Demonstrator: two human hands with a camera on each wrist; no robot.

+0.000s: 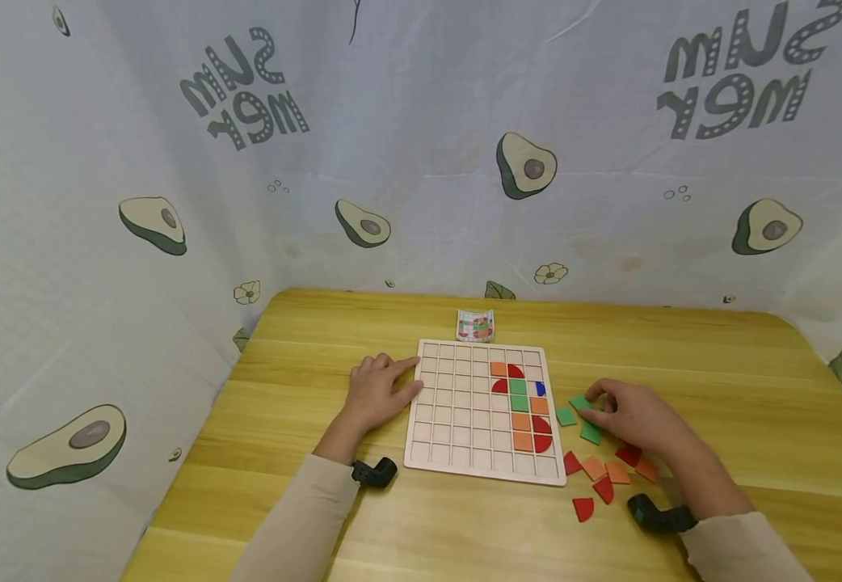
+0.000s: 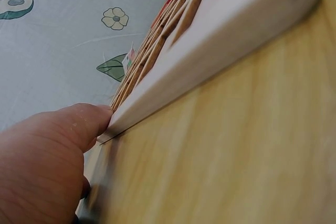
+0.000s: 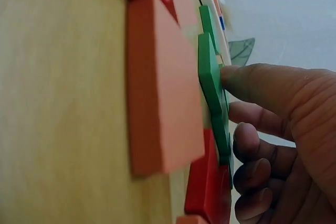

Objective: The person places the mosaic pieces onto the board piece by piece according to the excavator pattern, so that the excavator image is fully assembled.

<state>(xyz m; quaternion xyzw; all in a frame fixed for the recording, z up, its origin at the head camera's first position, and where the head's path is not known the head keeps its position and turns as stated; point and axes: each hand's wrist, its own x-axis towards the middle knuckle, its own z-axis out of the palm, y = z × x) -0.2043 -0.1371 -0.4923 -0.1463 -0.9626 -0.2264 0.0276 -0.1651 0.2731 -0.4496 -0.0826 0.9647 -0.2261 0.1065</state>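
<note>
A pale wooden grid board (image 1: 463,420) lies on the table, with orange, red, green and blue pieces set in cells on its right side. My left hand (image 1: 377,394) rests at the board's left edge, index finger and thumb extended against it. Right of the board, my right hand (image 1: 632,412) pinches a green square tile (image 1: 579,402) between thumb and index finger. Two more green tiles, one left (image 1: 566,416) and one nearer me (image 1: 591,434), lie close by. In the right wrist view the thumb touches a green tile (image 3: 209,69), the other fingers curled.
Loose orange tiles (image 1: 617,473) and red quarter-round pieces (image 1: 583,508) are scattered on the table below my right hand. A small pattern card (image 1: 475,326) stands behind the board. A printed curtain (image 1: 435,162) hangs along the table's back edge.
</note>
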